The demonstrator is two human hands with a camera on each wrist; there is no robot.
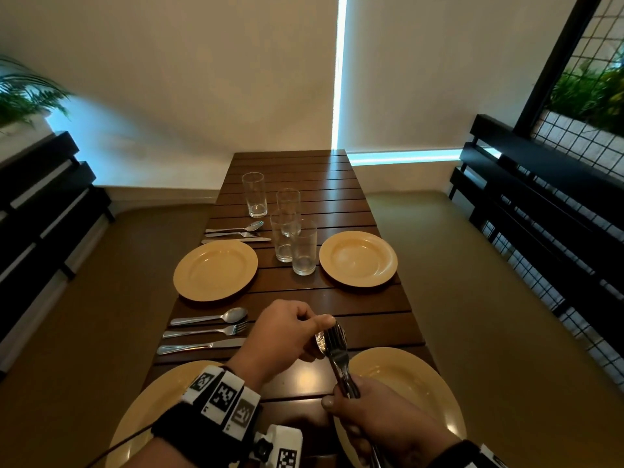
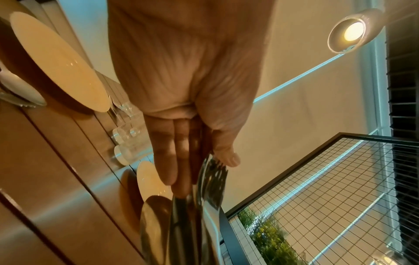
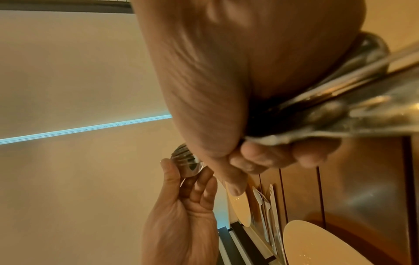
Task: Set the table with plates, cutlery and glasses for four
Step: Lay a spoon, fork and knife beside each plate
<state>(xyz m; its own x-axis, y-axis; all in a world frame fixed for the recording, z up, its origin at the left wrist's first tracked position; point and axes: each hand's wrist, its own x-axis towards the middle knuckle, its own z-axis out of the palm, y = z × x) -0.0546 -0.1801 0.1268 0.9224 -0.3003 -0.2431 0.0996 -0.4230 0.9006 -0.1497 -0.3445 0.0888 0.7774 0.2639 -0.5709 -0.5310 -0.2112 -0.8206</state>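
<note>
My right hand [image 1: 341,396] grips the handles of a cutlery bundle [image 1: 334,346] above the table's near end. My left hand [image 1: 317,336] pinches the spoon and fork heads at the bundle's top, thumb on one side and fingers on the other [image 2: 204,161]. The right wrist view shows the handles [image 3: 340,107] pressed into my right palm. Yellow plates lie at far left [image 1: 215,270], far right [image 1: 358,258], near left [image 1: 152,407] and near right [image 1: 415,383]. Two laid sets of spoon, fork and knife lie on the left side, one nearer [image 1: 206,331] and one farther [image 1: 236,233].
Several empty glasses [image 1: 293,241] stand grouped mid-table between the far plates, one more [image 1: 255,194] farther back. Bare slats of the wooden table [image 1: 304,170] run to the far end. Dark benches [image 1: 540,197] flank both sides; a wire-grid screen stands at the right.
</note>
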